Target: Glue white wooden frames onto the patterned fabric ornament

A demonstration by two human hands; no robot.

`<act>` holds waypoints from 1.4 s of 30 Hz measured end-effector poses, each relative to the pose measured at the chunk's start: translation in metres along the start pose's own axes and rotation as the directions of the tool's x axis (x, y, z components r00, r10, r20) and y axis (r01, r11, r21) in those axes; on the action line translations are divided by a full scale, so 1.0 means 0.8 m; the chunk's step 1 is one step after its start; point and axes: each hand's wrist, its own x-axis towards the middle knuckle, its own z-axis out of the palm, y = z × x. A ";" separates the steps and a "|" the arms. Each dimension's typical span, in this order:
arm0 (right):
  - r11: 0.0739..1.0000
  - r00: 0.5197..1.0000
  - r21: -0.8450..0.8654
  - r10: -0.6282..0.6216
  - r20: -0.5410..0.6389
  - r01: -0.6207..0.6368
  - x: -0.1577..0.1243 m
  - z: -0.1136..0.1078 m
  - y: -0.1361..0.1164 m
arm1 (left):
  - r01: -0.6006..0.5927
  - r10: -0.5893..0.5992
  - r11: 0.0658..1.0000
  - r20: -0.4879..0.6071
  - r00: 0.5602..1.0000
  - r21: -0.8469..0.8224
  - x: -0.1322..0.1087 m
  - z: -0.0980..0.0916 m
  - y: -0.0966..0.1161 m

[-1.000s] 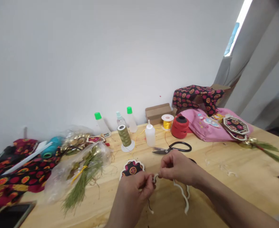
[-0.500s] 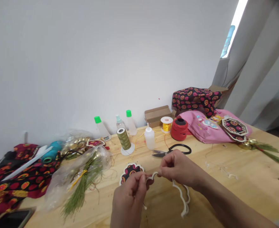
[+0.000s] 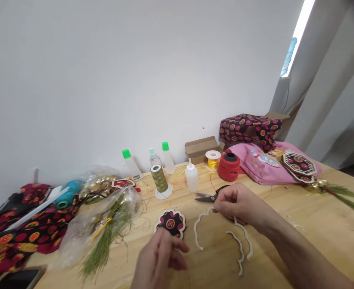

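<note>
My right hand [image 3: 237, 204] pinches the top of a white scalloped frame piece [image 3: 198, 230] and holds it just above the wooden table [image 3: 309, 237]. A second white scalloped strip [image 3: 240, 249] lies below that hand. My left hand [image 3: 161, 259] hovers low near the front edge with its fingers loosely curled and nothing in them, just below a flower-shaped patterned fabric piece [image 3: 170, 222]. Black scissors [image 3: 208, 196] lie right behind my right hand.
Behind stand an olive thread spool [image 3: 159, 179], a white squeeze bottle [image 3: 191, 178], green-capped bottles [image 3: 130, 161], a yellow spool [image 3: 213, 159] and a red cord roll [image 3: 228, 166]. At left lie a plastic bag of green tassels [image 3: 104, 224] and patterned cloth [image 3: 17, 233]. A pink bag [image 3: 264, 164] is at right.
My left hand let go of the white frame and dropped toward me. My right hand carried the frame up and to the right, so the whole curved piece now shows.
</note>
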 end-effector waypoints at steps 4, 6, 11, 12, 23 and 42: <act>0.996 0.998 -0.060 -0.067 0.020 0.068 -0.004 -0.005 -0.006 | -0.238 0.140 0.916 0.299 0.944 0.323 0.013 0.035 0.004; 0.989 0.994 -0.099 -0.111 0.024 0.112 -0.007 -0.011 -0.008 | -0.402 0.241 0.845 0.421 0.874 0.352 0.025 0.043 0.010; 0.967 0.987 -0.205 -0.137 0.083 0.151 -0.011 -0.023 -0.007 | -0.249 0.154 0.940 0.364 0.919 0.233 0.041 0.040 0.025; 0.960 0.987 -0.237 -0.131 0.088 0.148 -0.011 -0.023 -0.006 | -0.208 0.135 0.958 0.331 0.934 0.195 0.040 0.039 0.029; 0.961 0.995 -0.269 -0.041 0.096 0.066 0.012 -0.005 0.004 | -0.456 0.354 0.765 0.295 0.888 0.456 0.026 0.045 0.039; 0.999 0.999 -0.024 0.033 -0.025 -0.034 -0.023 -0.022 0.020 | -0.176 0.034 0.922 0.380 0.924 0.345 0.035 0.051 0.003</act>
